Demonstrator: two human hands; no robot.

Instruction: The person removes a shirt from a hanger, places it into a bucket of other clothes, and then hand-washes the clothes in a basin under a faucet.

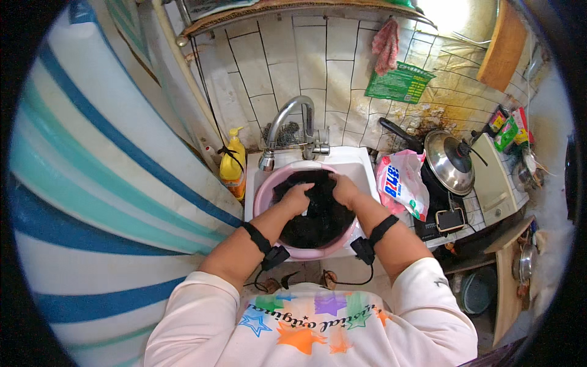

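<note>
A pink plastic basin (262,204) sits in a white sink (368,160), beneath a curved chrome faucet (293,103). Dark, wet-looking black cloth (316,229) fills most of the basin. My left hand (297,199) is closed in a fist on the cloth near the basin's middle, with a small pale patch beside its fingers. Higher and to the right, my right hand (344,189) grips the cloth near the basin's far right rim. The fingertips of both hands are partly hidden. Each forearm wears a black strap with a small cabled device.
A yellow pump bottle (233,163) stands left of the sink beside a striped curtain (114,183). To the right are a pink-and-white detergent bag (399,183), a lidded pan (451,160) and a phone (449,219). A shelf (275,13) runs overhead.
</note>
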